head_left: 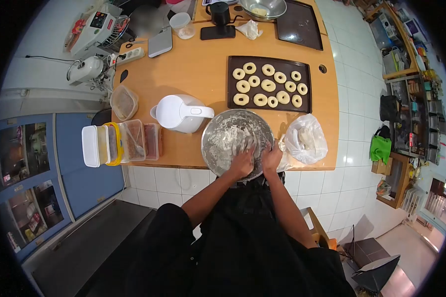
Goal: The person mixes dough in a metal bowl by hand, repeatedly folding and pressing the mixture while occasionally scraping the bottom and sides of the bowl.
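A large metal mixing bowl (209,157) stands at the front edge of the table, holding a crumbly, floury dough mixture (228,134). Inside it is my left hand (244,162), its flour-coated fingers stretched out into the mixture. My right hand (271,159) grips the bowl's right rim, the fingers closed over it. Just right of that hand sits a clear plastic bag (306,139) with something pale inside. Behind the bowl lies a dark baking tray (269,60) bearing several ring-shaped pieces of dough (268,85).
Left of the bowl stands a white electric kettle (176,113). Plastic containers (133,141) line the table's left front. Farther back are a phone (218,32), a black pouring kettle (219,13), another metal bowl (263,8) and a second dark tray (299,24).
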Demonstrator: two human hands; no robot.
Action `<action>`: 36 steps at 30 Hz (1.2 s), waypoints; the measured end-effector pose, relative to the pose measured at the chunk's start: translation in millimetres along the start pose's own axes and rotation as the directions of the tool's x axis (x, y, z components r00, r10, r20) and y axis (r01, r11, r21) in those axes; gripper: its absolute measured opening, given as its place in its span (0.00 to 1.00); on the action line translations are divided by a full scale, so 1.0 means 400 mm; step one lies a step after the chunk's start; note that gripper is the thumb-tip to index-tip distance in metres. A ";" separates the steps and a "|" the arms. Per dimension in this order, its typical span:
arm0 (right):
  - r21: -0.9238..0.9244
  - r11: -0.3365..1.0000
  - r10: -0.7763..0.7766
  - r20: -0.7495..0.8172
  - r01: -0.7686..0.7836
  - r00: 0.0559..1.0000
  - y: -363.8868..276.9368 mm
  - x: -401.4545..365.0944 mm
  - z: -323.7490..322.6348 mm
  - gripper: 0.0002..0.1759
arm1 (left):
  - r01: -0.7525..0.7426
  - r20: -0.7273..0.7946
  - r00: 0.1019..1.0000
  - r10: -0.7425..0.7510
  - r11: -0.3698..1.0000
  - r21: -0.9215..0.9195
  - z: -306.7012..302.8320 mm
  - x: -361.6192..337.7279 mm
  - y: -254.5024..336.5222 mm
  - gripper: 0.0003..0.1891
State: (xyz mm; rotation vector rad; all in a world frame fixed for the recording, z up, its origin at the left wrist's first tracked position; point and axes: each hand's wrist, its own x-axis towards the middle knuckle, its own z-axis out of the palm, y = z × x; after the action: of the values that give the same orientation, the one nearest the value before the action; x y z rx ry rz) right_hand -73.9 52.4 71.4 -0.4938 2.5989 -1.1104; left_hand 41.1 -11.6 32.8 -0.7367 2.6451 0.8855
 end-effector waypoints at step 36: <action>0.027 0.997 0.069 -0.039 -0.068 0.997 0.009 0.001 0.024 0.10 | 0.001 -0.153 0.988 -0.019 0.994 -0.111 0.049 0.020 0.015 0.35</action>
State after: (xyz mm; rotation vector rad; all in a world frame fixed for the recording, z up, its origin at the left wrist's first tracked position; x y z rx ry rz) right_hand -71.3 48.2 62.3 -0.3776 2.6110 -1.1416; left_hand 32.6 1.6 17.4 -0.8777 2.7403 1.0183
